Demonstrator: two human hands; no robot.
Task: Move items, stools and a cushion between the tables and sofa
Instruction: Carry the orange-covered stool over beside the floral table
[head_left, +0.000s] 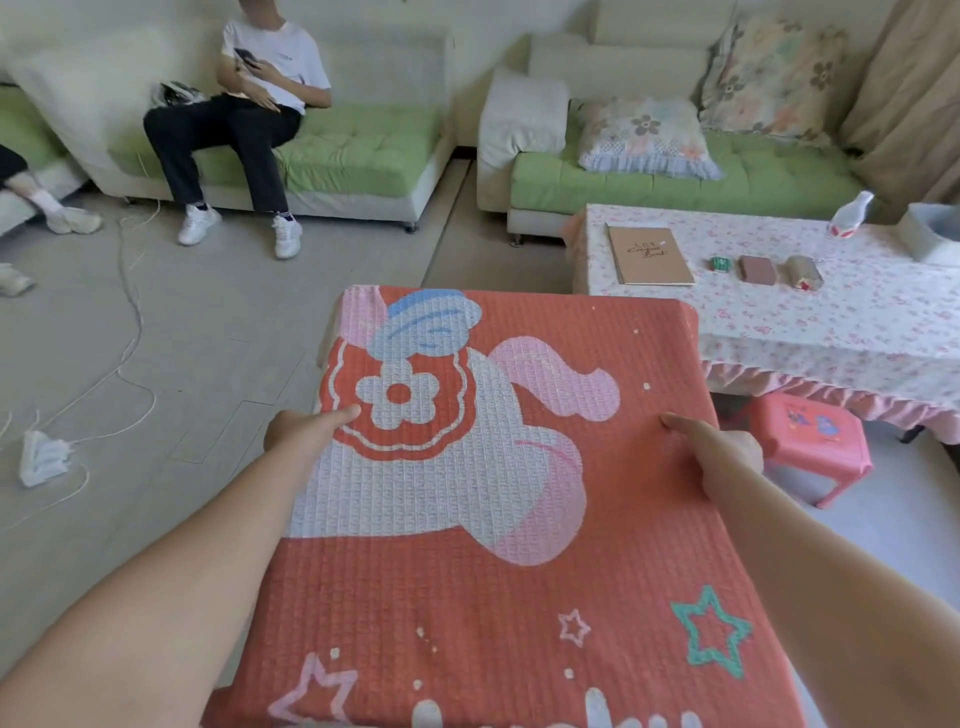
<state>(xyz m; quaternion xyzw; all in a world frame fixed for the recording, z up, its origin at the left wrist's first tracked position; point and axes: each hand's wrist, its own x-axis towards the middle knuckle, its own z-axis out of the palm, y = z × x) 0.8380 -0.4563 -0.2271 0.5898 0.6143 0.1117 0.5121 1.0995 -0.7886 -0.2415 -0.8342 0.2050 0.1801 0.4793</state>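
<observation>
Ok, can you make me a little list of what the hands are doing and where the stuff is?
cushion: orange-red, cartoon picture, held up in front
left hand: grips its left edge, thumb on top
right hand: grips its right edge, thumb on top
table: flowery cloth, with a book and a bottle on it
stool: pink, on the floor by the table's edge
sofa: green seat, a flowery pillow on it

The left hand (306, 431) and right hand (727, 457) grip the side edges of a red-orange cartoon-print cushion (467, 597), thumbs on top. Just right of the right hand stands a pink stool (815, 441). Beyond that hand, a floral-clothed surface (857, 332) carries a brown notebook (649, 254).
</observation>
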